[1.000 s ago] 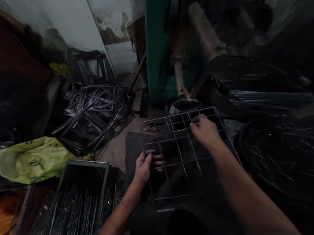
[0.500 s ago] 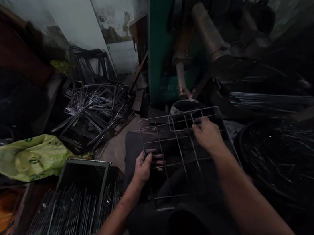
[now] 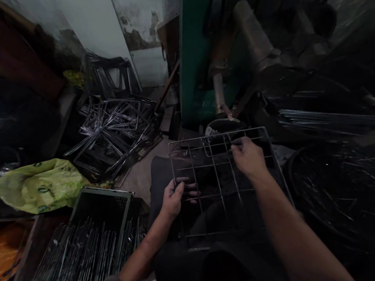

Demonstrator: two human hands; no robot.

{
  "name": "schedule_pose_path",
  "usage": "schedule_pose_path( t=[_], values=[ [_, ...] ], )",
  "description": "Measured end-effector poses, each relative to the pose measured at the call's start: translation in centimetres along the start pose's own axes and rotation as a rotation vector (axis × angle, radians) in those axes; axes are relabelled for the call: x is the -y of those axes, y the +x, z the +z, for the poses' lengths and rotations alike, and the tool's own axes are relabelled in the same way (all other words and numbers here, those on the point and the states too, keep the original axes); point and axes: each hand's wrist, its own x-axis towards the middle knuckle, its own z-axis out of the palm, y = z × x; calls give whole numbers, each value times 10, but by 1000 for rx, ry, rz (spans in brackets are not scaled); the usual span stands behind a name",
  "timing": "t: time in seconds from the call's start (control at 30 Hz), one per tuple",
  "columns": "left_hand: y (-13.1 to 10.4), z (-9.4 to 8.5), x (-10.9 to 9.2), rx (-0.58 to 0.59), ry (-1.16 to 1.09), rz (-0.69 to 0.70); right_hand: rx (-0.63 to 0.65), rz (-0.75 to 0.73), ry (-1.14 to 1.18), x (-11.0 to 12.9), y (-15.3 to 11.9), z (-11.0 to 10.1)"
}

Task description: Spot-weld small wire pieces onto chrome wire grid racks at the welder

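Note:
A wire grid rack (image 3: 220, 194) lies over my lap in front of me, its far edge near the welding machine. My left hand (image 3: 174, 198) grips the rack's left edge wire, thumb on top and the other fingers reaching underneath. Near the far right part of the rack, my right hand (image 3: 249, 156) is closed in a pinch. Its fingertips meet the end of a small bent wire piece (image 3: 219, 154), which lies against the grid by the far edge. Whether this piece is joined to the grid I cannot tell.
Beyond the rack stands a green machine (image 3: 194, 95) with a round lower electrode (image 3: 224, 125). Wire frames (image 3: 115, 124) are heaped at the far left. A crate (image 3: 127, 209) of wire rods is at my left, beside a yellow sack (image 3: 41, 185). A dark tub (image 3: 295, 174) of wire pieces sits right.
The whole view has shifted slightly, so the scene appears a little further right. Both hands keep their places on the rack and the bent wire piece.

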Motion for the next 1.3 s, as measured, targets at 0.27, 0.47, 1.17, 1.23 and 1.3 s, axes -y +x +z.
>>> schedule_pose_path(
  t=[0.27, 0.47, 1.17, 1.23, 1.3],
  values=[
    [-2, -4, 2, -7, 7, 1, -4, -14, 54, -3, -7, 10],
    [-3, -6, 5, -13, 1, 14, 42, 17, 82, -4, -2, 6],
    [2, -3, 1, -37, -22, 58, 30, -27, 101, 1, 5, 1],
    [2, -2, 0, -38, -22, 60, 26, -33, 104, 1, 5, 0],
    [4, 0, -1, -27, -28, 68, 17, -32, 114, 1, 5, -2]
  ],
)
